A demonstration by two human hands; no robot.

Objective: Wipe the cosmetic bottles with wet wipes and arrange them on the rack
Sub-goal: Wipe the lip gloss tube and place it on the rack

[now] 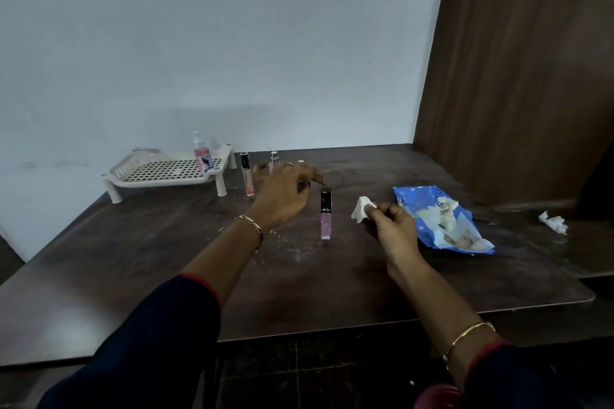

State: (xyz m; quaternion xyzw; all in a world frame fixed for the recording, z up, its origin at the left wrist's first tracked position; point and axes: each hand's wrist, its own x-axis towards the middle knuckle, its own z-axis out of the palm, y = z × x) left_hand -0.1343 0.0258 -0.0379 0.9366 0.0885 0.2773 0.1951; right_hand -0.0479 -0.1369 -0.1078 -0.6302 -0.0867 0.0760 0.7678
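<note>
Nearest, the right hand (392, 226) pinches a crumpled wet wipe (362, 212) over the table (199, 276) middle, just left of the torn blue wipes pack (442, 219). Between the hands a purple gloss tube (325, 214) stands upright, untouched. The left hand (282, 196), blurred, appears loosely spread and empty. Beyond stand a pink tube (247, 174) and small bottle (274, 161). At the far left corner, the rack (166, 173) holds one spray bottle (202, 154). Step in hand: fetching a bottle; next, the left hand must grip one for wiping.

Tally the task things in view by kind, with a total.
Cosmetic bottles: 4 (spray bottle, peach tube, small bottle, purple tube)
Rack: 1
Wipe pack: 1
Loose wipes: 2 (held wipe in right hand, crumpled wipe)
Total: 8
</note>
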